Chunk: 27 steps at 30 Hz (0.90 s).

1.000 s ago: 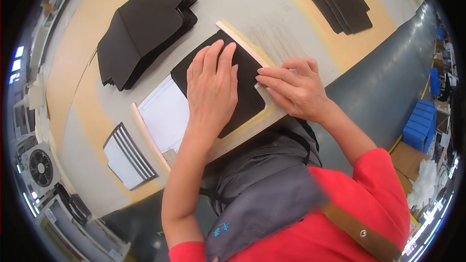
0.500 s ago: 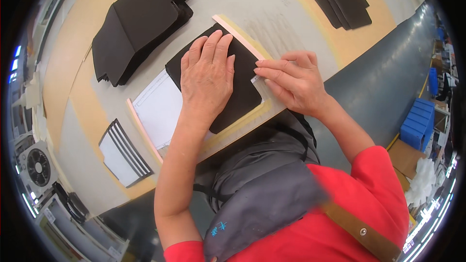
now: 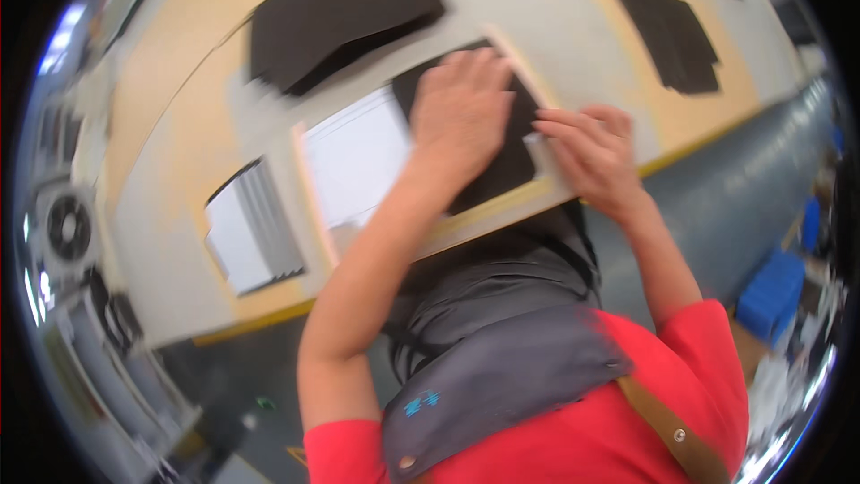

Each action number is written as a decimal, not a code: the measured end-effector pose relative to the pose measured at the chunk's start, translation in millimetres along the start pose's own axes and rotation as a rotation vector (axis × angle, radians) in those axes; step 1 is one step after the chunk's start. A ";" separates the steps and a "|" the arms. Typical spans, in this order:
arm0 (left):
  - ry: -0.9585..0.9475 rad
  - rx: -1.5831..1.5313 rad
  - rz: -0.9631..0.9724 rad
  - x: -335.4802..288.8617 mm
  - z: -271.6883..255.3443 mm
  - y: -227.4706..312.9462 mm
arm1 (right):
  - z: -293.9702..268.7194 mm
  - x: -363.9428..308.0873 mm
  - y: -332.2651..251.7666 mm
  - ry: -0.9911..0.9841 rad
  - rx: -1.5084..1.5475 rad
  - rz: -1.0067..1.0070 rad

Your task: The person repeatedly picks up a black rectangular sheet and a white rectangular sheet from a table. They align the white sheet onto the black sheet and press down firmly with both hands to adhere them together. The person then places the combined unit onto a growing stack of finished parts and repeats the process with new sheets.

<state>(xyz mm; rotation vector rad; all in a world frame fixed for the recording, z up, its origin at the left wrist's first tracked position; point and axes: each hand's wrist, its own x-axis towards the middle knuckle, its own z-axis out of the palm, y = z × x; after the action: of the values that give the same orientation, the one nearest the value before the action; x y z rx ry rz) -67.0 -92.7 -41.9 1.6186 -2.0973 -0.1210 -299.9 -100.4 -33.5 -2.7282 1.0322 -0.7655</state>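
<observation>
A black sheet-like piece [image 3: 514,148] lies on the table, partly over a white sheet with printed lines [image 3: 356,157]. My left hand [image 3: 464,108] rests flat on the black piece, fingers extended, covering its middle. At that piece's right edge, the fingertips and thumb of my right hand [image 3: 596,157] are pinched together. What sits between them is too small and blurred to make out. Two pale narrow strips border this work area: the right strip [image 3: 527,72] beside the black piece and the left strip [image 3: 313,193] along the white sheet.
A thick stack of black sheets [image 3: 349,13] stands beyond my left hand. Overlapping white panels with dark edges [image 3: 251,224] lie at left, more black sheets [image 3: 672,40] at far right. A fan [image 3: 69,226] and a blue crate [image 3: 772,291] are past the table.
The whole view has shifted and blurred, with the table contents now mostly farther right in the picture. Both hands keep nearly the same places on the black piece.
</observation>
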 end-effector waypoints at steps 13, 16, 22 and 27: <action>0.267 0.112 -0.582 -229.5 -178.7 -62.4 | -50.0 86.2 -147.3 -0.357 1.000 -0.465; 0.134 0.164 -0.626 -275.3 -202.1 -75.3 | -46.4 97.3 -207.9 -0.391 1.391 -0.735; 0.105 0.092 -0.623 -311.7 -202.4 -86.7 | -54.0 85.1 -269.5 -0.201 1.651 -0.399; 0.162 0.064 -0.565 -328.5 -200.5 -98.2 | -12.6 131.0 -259.6 -0.665 1.560 0.019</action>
<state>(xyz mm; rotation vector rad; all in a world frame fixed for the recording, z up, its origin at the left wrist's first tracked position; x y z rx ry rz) 164.8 227.8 -5.5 2.1411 -1.4917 -0.1033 -70.7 12.4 106.2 -1.3584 0.0879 -0.2981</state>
